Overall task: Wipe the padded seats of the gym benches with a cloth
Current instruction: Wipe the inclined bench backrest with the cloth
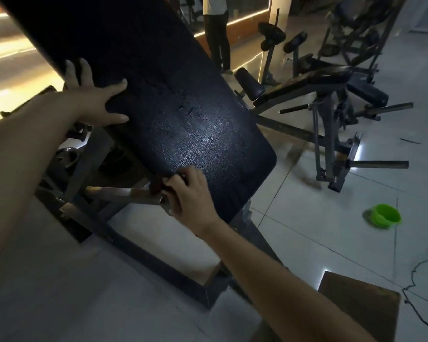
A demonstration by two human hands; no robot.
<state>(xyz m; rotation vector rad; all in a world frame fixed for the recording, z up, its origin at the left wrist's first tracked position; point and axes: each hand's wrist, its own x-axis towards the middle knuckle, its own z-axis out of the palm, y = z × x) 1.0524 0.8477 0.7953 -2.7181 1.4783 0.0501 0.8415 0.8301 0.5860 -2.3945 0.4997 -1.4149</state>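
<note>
A black padded bench seat [163,99] slopes from the top left down to the middle of the view, its textured surface catching light near the lower end. My left hand [97,99] lies spread on the pad's left edge, fingers straight. My right hand [185,193] is at the pad's lower left edge, fingers curled round a small dark bunched cloth [156,185] pressed against the rim. Most of the cloth is hidden by my fingers.
The bench's steel frame [124,193] runs under my right hand. Weight plates [67,156] lie at the left. Another bench [307,82] stands at the right, a green bowl [386,215] and a cable [418,275] lie on the tiles, and a person [216,33] stands behind.
</note>
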